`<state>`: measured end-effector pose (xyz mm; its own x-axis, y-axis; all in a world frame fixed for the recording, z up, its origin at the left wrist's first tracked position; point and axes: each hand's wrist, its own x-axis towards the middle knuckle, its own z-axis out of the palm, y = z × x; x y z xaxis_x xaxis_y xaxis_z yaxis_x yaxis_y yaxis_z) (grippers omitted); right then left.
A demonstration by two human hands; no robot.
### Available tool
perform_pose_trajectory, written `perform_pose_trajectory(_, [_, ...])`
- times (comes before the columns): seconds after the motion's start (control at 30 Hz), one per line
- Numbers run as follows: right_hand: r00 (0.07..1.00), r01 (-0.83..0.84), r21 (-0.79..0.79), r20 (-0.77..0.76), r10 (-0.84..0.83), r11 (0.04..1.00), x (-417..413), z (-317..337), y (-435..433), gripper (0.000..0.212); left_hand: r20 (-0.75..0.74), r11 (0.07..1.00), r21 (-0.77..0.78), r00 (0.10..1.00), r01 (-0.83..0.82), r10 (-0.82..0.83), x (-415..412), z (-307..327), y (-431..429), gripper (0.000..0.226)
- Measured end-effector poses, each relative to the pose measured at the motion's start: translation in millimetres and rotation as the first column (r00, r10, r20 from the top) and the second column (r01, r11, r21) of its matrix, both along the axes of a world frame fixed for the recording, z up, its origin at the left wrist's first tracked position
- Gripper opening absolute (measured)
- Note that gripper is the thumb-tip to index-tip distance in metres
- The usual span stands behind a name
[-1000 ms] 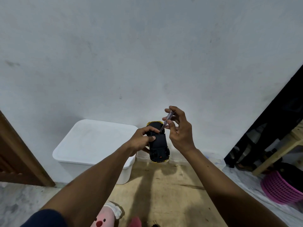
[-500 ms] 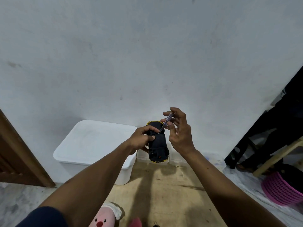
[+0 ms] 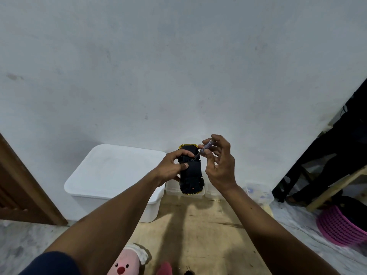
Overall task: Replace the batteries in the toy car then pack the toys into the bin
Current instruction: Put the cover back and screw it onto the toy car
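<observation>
Two hands, mid-air above the floor. My left hand point(image 3: 172, 167) grips the car point(image 3: 191, 171), underside up, long axis running away from me. Right hand point(image 3: 218, 165) pinches screwdriver point(image 3: 203, 150), tip on chassis. Bin point(image 3: 111, 175) left, lidded.

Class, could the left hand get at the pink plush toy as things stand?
Probably not yet. The left hand is shut on the car, held up while the right hand works a screwdriver on it. The plush toy lies unobstructed on the floor below.
</observation>
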<state>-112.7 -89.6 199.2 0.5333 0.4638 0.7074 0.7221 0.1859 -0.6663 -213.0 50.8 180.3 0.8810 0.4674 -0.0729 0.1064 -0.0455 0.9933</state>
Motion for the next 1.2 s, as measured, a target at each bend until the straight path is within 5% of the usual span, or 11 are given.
perform_pose_trajectory(0.6, [0.989, -0.054, -0.094, 0.129, 0.066, 0.994, 9, -5, -7, 0.058, -0.06, 1.0, -0.02, 0.998, 0.007, -0.008, -3, -7, 6, 0.036])
perform_pose_trajectory(0.9, [0.988, -0.035, -0.008, 0.152, 0.036, 0.999, 9, -10, -5, 0.058, -0.033, 0.999, -0.027, 0.999, 0.022, -0.023, 0, -4, 2, 0.035])
perform_pose_trajectory(1.2, [0.999, -0.028, -0.01, 0.029, 0.029, 1.0, 9, -7, -3, 0.055, -0.021, 0.999, -0.032, 1.0, 0.017, -0.018, 1, -6, 4, 0.035])
